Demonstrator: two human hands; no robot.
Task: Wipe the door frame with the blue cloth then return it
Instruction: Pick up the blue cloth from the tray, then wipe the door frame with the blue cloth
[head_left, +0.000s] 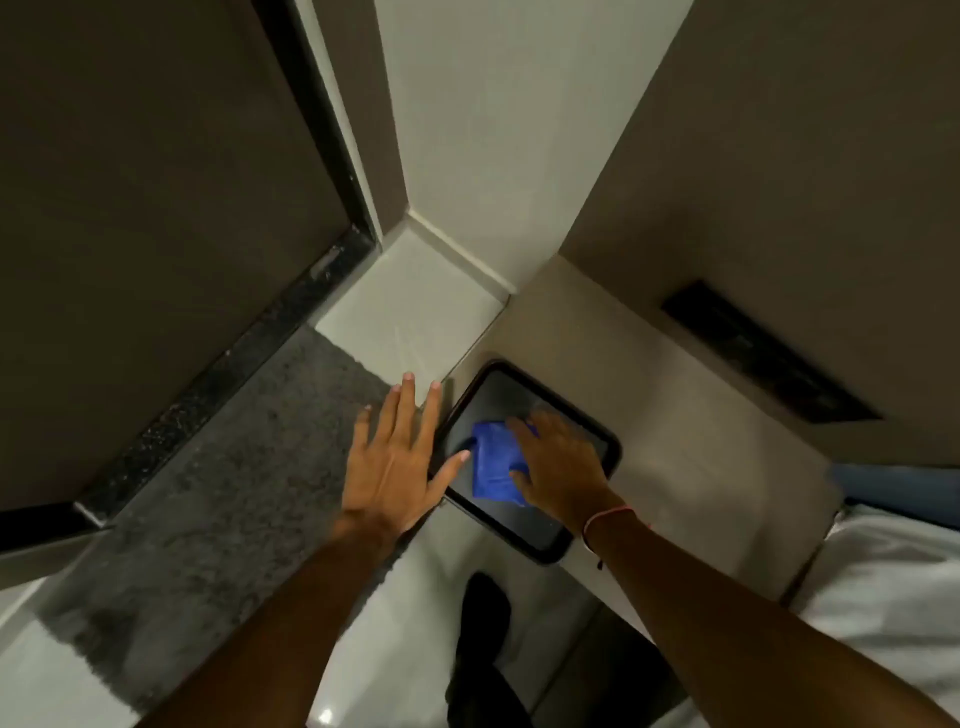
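The head camera looks down at a low beige worktop (691, 467) next to a wall corner. A dark tray (597, 431) with round corners sits near the left edge of the worktop, close to the corner nearest the white wall. The blue cloth (493, 462) lies folded in the middle of the tray.

The right hand (563, 465) rests on top of the blue cloth. Its fingers (519, 475) are bent and spread over the cloth, touching it, with the thumb on the cloth's near side. I cannot tell if they are pinching it or only pressing on it. A thin pink string (608, 517) goes around the right wrist.

The left hand (397, 457) is flat and wide open, with its fingers (405, 400) spread apart. It holds nothing. It is just beside the left edge of the tray, and its thumb reaches over the tray's rim.

On the left is a brown door (145, 208) with a black door frame (311, 124) around it. A grey mat (228, 478) lies on the white floor (410, 312) in front of the door. A dark slot (763, 353) sits on the far right part of the worktop. Something white (893, 587) lies by the right edge.
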